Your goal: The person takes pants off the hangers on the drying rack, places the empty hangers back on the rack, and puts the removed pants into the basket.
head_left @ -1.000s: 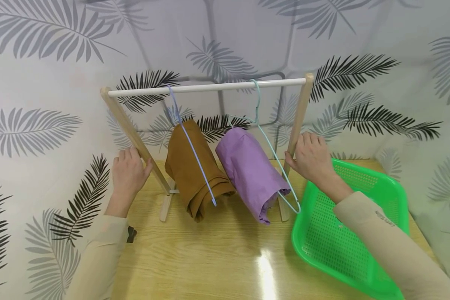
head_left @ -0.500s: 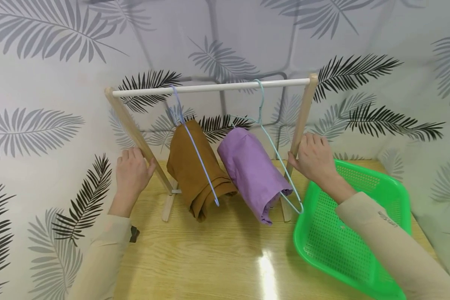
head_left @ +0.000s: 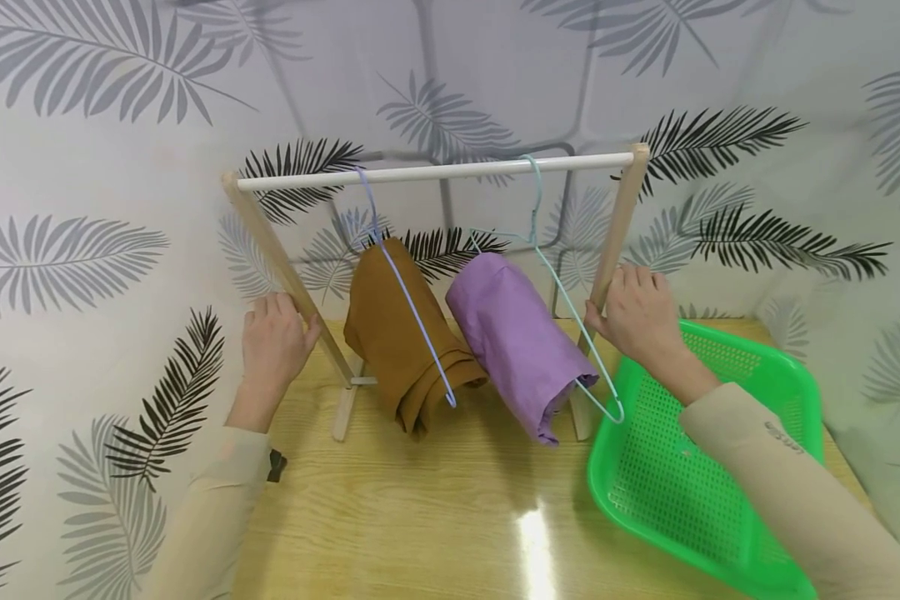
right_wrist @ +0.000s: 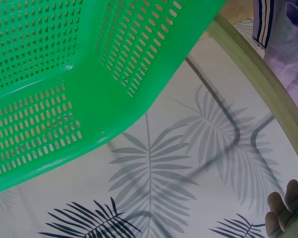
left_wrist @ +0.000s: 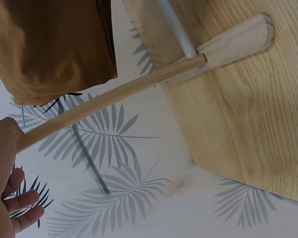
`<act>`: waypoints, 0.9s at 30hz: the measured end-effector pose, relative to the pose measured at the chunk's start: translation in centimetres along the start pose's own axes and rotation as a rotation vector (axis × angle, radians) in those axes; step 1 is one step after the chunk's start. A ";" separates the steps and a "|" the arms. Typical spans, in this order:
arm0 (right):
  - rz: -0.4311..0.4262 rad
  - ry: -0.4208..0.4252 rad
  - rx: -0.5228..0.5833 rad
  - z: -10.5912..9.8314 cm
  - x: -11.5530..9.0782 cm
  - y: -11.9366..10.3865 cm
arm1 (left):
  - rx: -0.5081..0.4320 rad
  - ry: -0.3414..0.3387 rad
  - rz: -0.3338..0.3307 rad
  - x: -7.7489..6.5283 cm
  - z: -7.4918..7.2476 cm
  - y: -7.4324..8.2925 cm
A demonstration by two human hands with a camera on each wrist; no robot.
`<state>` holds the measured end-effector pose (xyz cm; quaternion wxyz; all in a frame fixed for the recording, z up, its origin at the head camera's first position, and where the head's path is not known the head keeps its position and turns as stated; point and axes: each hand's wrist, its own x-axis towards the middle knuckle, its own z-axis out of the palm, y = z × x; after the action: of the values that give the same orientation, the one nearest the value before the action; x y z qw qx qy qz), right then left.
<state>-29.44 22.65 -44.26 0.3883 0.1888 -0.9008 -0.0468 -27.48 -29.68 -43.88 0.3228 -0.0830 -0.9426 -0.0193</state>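
A small wooden clothes rack [head_left: 450, 172] with a white top bar stands on the table. My left hand [head_left: 273, 340] holds its left post [left_wrist: 109, 96], thumb and forefinger at the wood and the other fingers loosely bent in the left wrist view. On the other side, my right hand [head_left: 640, 312] grips the right post [right_wrist: 260, 74]. From the bar hang a blue-violet hanger [head_left: 414, 313] with a folded brown garment [head_left: 401, 333] and a pale teal hanger [head_left: 567, 297] with a purple garment [head_left: 513, 333]. Both garments drape over their hangers, between my hands.
A green perforated plastic basket [head_left: 801, 383] stands on the table [head_left: 390, 517] at the right, under my right forearm. Near my left cuff is a small black object [head_left: 276, 465]. Leaf-patterned cloth [head_left: 82, 167] backs the scene.
The rack has shifted a little to the right with both hands on its posts, and the hung garments moved along with it. The basket's place looks nearly unchanged.
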 end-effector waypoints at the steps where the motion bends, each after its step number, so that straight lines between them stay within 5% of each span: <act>1: 0.000 0.003 -0.004 0.0 0.0 0.1 | -0.002 -0.001 0.000 0.0 0.0 0.1; 27: 0.002 -0.001 -0.032 0.0 -0.5 1.2 | 0.025 0.048 0.040 0.2 0.3 1.1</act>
<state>-29.53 23.96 -44.35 0.3908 0.1815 -0.9003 -0.0608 -27.64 -28.49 -43.99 0.3466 -0.0972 -0.9330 -0.0031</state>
